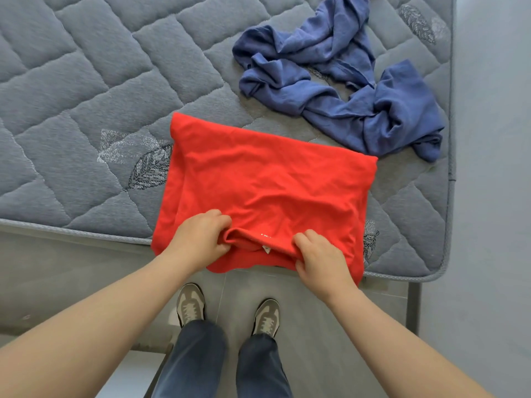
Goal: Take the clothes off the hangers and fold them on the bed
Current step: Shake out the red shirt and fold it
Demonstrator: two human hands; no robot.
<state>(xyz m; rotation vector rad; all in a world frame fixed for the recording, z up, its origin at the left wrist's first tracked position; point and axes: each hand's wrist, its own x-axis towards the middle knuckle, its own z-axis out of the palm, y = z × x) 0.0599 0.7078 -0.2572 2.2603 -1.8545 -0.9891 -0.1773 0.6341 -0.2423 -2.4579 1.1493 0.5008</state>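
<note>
The left hand [198, 237] and right hand [319, 261] each pinch, fingers curled, the near edge of the red shirt [267, 179] lying folded on the bed [86, 110], a crumpled blue garment [344, 90] beyond the right hand.

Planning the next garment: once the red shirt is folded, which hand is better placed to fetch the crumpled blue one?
Right, probably. The blue garment lies beyond the red shirt, on the side of the right hand; the left hand would have to reach across.
</note>
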